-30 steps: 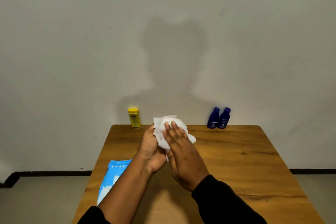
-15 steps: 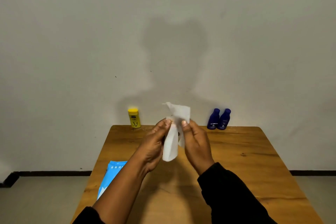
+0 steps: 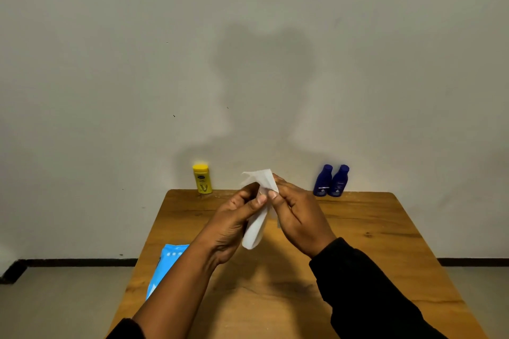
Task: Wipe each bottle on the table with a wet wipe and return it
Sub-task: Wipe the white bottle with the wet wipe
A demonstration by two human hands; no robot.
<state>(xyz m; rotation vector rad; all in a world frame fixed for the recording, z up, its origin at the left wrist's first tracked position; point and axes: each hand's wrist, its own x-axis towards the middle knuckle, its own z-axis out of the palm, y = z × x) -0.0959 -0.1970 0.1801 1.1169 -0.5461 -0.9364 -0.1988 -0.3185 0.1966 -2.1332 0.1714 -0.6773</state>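
Lowered slightly, both hands pinch white bottle [image 3: 254,228].

The middle and right side of the table [image 3: 385,242] are bare wood, so a hand can move there freely. At the far edge by the wall stand a yellow bottle [image 3: 202,179] and two blue bottles [image 3: 331,180] touching each other, with a wide gap between. A blue wipe pack [image 3: 165,264] lies near the left edge
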